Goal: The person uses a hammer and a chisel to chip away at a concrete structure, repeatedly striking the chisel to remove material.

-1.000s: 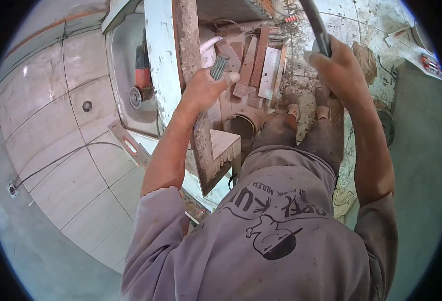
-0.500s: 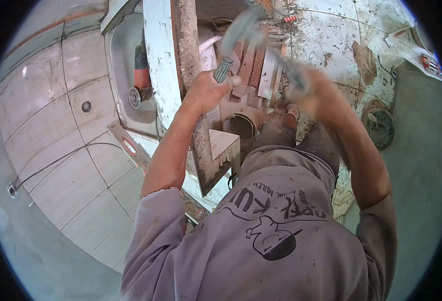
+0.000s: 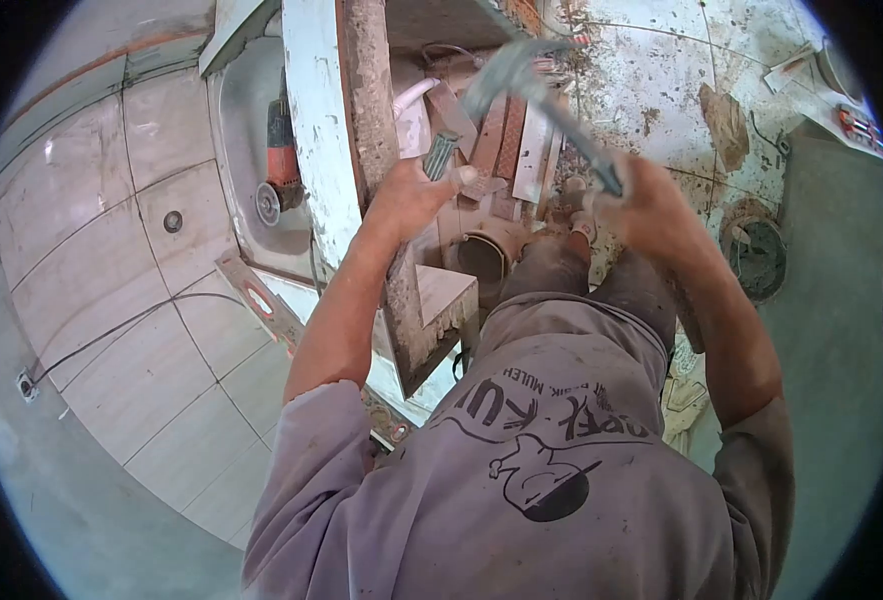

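My right hand [image 3: 646, 210] is wrapped round a hammer [image 3: 573, 138], upper centre of the frame, its head too blurred for me to make out clearly. My left hand [image 3: 406, 200] grips a ridged greenish tool [image 3: 440, 157] left of it; my fist hides the rest. A bucket [image 3: 481, 262] shows only partly below. A rough-edged slab [image 3: 371, 100] runs beside my left hand; pale tiles [image 3: 91, 250] fill the left, a spattered floor [image 3: 651, 60] the upper right.
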A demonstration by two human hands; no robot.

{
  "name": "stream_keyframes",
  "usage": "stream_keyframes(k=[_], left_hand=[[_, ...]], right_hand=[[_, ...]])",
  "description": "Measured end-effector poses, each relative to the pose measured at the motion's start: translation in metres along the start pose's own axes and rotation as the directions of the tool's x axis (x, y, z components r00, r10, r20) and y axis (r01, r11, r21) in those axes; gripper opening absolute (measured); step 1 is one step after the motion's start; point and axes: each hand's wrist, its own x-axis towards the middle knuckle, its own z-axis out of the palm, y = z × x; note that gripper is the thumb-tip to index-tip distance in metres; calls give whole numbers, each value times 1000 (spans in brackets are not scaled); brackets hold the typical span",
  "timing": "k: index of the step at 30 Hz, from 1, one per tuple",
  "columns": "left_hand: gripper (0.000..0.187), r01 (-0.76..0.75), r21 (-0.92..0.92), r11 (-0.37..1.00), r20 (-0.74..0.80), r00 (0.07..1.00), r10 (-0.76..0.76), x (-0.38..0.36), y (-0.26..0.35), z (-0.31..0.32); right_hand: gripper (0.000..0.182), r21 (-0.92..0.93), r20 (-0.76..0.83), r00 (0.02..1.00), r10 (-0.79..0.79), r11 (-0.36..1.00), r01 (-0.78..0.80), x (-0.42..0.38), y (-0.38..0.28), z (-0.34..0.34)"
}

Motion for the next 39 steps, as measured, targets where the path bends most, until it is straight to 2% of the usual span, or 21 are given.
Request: stream_keyframes(k=[1,3,5,6,8,9,10,11,12,17,19,24,26,30,38,39], left_hand=[[50,-15,-35,999,-3,1000,15,-3,0,0],[49,-36,-69,997,-21,999,34,-3,4,-7],[49,-41,-126,991,-128,991,25,0,12,-17],[49,-42,-125,991,-128,991,26,1,17,-21],[50,-49,-283,958,-155,988,5,4,27,-24],[50,-51,-282,958,-156,988,7,8,25,-21],[52,-121,-243,962,-184,980,77,14,20,-18],[53,-190,-201,961,-209,967,148,18,17,-16],[53,-193,-196,961,-211,966,151,19,16,-16],[56,-66,-116,991,-111,992,53,15,18,-18],[56,-115,-112,987,-146,984,98,18,17,-19],[64,-157,-117,981,-153,979,138,21,29,-27],[77,-18,11,1000,-122,992,20,33,16,-21],[66,-114,84,990,-171,977,127,36,8,-10],[65,-160,41,986,-12,987,160,16,25,-9],[65,-153,38,988,-10,988,153,15,23,-4]], right_hand=[[19,3,10,1000,8,1000,-8,1,0,-2],[10,90,-276,961,-25,995,52,13,1,-12],[12,81,-291,956,-35,995,61,14,1,-20],[13,70,-300,953,-38,996,62,13,2,-21],[14,88,-278,959,-47,993,74,15,14,-10],[15,107,-255,965,-61,990,91,15,15,-5],[15,108,-259,964,-65,990,96,12,14,-1],[14,217,-207,978,-25,974,71,6,11,4],[13,322,-149,989,10,946,39,3,9,8],[16,335,-183,983,0,940,63,2,22,17],[18,241,-209,978,-8,969,59,2,19,10],[22,218,-255,967,6,975,52,2,20,7],[23,215,-255,967,7,975,49,1,23,12],[19,256,-293,956,-11,963,89,-7,23,19],[17,380,-402,913,74,920,93,-13,23,8],[15,456,-431,899,80,879,140,-16,18,6]])
